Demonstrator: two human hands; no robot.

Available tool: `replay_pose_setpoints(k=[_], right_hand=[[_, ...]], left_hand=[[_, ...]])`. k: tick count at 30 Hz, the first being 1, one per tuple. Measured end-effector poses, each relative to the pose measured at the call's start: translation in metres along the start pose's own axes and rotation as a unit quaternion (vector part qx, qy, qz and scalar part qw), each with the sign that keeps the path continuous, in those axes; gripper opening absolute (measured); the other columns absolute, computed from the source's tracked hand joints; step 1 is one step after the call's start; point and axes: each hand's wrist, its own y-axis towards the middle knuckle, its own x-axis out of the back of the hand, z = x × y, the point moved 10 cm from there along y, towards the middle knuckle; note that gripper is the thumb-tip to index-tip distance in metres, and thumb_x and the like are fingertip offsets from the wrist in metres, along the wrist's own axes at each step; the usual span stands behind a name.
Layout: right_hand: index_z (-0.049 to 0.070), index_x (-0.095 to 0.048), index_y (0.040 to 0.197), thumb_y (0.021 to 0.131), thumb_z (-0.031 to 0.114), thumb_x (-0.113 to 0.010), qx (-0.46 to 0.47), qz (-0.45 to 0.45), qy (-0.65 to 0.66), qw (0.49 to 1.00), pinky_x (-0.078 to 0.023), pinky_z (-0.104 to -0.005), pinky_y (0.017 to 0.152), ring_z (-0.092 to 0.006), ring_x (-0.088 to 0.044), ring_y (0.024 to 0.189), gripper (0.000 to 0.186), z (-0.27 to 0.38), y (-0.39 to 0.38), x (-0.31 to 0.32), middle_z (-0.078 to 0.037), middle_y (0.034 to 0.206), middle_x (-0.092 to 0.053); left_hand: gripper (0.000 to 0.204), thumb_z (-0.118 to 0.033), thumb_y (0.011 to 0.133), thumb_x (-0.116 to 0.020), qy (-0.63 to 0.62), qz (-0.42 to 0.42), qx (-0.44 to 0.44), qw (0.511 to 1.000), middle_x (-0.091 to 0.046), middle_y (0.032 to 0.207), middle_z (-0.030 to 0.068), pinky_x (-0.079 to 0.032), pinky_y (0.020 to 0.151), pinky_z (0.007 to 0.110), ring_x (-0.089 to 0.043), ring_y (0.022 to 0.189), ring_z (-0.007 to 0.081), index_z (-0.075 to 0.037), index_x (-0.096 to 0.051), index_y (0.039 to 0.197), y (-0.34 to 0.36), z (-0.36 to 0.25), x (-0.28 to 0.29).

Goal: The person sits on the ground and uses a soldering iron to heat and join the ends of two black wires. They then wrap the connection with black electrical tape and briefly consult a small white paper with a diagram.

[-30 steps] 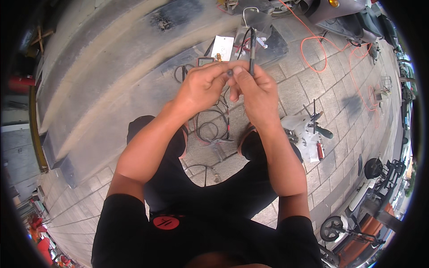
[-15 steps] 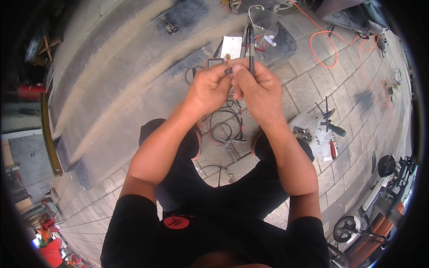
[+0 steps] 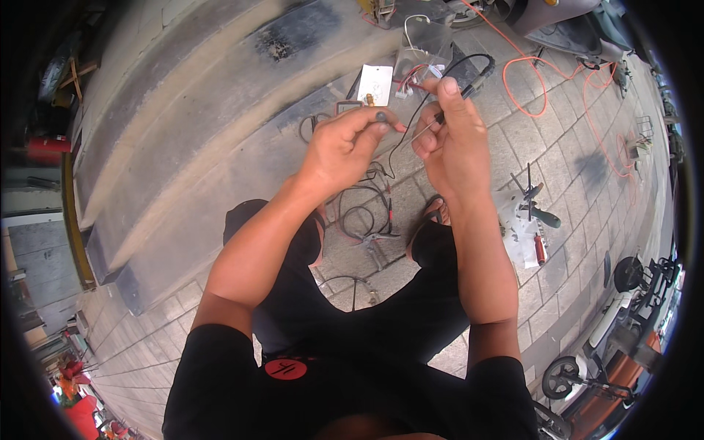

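Observation:
My left hand (image 3: 339,150) pinches a small dark round piece (image 3: 380,116) between thumb and fingers. To its right, my right hand (image 3: 460,150) is closed around a black test probe (image 3: 467,91). The probe's thin metal tip (image 3: 422,133) sticks out below the fingers toward my left hand, apart from the dark piece. Its black lead (image 3: 481,56) loops over at the top and runs down behind the hands. A white card (image 3: 375,82) with a small brass-coloured part (image 3: 369,100) lies just beyond my left hand. Beside it, a dark meter-like device (image 3: 350,105) is partly hidden.
Coiled black leads (image 3: 359,213) and pliers (image 3: 378,237) lie on the paving between my feet. At the right, a white sheet (image 3: 519,238) bears a red-handled screwdriver (image 3: 540,249). An orange cord (image 3: 544,81) crosses the far right paving. Stone steps (image 3: 183,147) rise at the left.
My hands have moved apart. The right hand has turned and shifted right, so the probe tilts and its metal tip shows. The left hand keeps the dark piece in nearly the same place.

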Motion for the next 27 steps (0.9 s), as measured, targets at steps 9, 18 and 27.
replay_pose_setpoints(k=[9, 18, 27], right_hand=[[0.001, -0.067, 0.110, 0.100, 0.029, -0.073, 0.074, 0.050, 0.046, 0.995, -0.061, -0.0391, 0.067, -0.0239, -0.074, 0.076, 0.031, 0.007, 0.001, -0.007, -0.008, 0.089, -0.069], [-0.001, -0.066, 0.111, 0.103, 0.026, -0.069, 0.091, 0.059, 0.065, 0.992, -0.062, -0.0419, 0.076, -0.0276, -0.076, 0.083, 0.029, 0.007, -0.001, -0.011, -0.012, 0.102, -0.072], [-0.002, -0.067, 0.116, 0.106, 0.024, -0.064, 0.095, 0.070, 0.041, 0.992, -0.063, -0.0448, 0.081, -0.0292, -0.076, 0.086, 0.028, 0.009, -0.007, -0.016, -0.016, 0.106, -0.074]], left_hand=[[0.021, -0.010, 0.105, -0.064, -0.067, -0.017, -0.013, 0.997, -0.075, 0.103, 0.0049, -0.058, 0.079, 0.027, -0.069, 0.093, 0.0099, 0.000, -0.070, 0.124, -0.002, 0.009, -0.002], [0.024, -0.010, 0.107, -0.062, -0.092, -0.012, 0.063, 0.994, -0.073, 0.115, 0.0093, -0.060, 0.087, 0.029, -0.072, 0.102, 0.0162, 0.000, -0.067, 0.127, -0.004, 0.021, -0.003], [0.023, -0.012, 0.106, -0.064, -0.156, -0.019, -0.011, 0.987, -0.073, 0.104, 0.0038, -0.054, 0.074, 0.024, -0.066, 0.090, 0.0084, -0.004, -0.069, 0.127, 0.000, 0.016, -0.006]])
